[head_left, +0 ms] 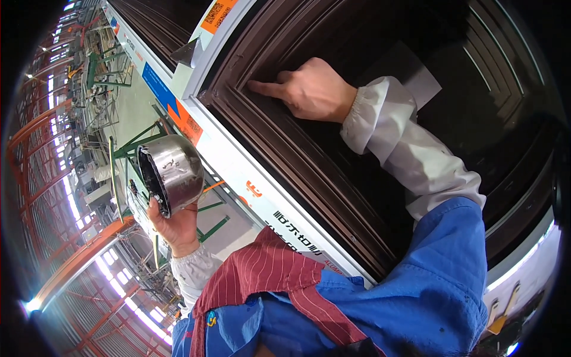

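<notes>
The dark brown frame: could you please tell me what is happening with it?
The person's right hand extends its index finger toward an inner corner of the dark brown frame; whether the fingertip touches is unclear. Meanwhile the left hand holds a metal bowl tipped on its side, with dark material at its opening, outside the frame's white edge.

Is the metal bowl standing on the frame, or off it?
Off it: the left hand holds the metal bowl beside the frame's white edge.
</notes>
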`<state>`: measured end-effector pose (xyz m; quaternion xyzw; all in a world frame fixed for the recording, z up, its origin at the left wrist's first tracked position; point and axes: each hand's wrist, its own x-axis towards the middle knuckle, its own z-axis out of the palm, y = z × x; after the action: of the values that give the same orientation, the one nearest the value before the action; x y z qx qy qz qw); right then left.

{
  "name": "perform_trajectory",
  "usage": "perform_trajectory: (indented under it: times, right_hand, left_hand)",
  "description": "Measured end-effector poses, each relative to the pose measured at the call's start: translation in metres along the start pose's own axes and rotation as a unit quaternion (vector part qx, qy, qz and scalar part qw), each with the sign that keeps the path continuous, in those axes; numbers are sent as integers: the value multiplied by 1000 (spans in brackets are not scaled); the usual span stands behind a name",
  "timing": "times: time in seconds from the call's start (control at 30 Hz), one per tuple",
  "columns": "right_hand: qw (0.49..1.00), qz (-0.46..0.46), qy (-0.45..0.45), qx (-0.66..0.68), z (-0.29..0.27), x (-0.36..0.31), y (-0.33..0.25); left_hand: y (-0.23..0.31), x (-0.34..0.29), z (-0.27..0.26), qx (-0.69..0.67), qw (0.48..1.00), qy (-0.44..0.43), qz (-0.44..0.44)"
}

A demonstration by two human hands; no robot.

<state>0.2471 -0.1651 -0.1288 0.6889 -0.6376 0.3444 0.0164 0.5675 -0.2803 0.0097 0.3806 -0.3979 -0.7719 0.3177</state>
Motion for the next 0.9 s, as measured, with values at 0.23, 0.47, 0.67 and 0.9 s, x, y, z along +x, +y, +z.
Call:
perform_trajectory:
  times: [0.23,0.47,0.67,0.9]
  right_hand:
    - [986,42,-162,-4,-16,10,-14]
    - [958,-72,18,277,-74,16,31]
    - [873,92,30,478,-145,32,19]
    - [962,146,-128,192,-163,69,-41]
  left_hand:
    - [-2,-1,3,19,1000,23,0]
    - [-2,-3,5,16,1000,9,13]
    - [0,-3,2,-18,1000,1,16]
    - [10,6,-3,23,999,-38,-12]
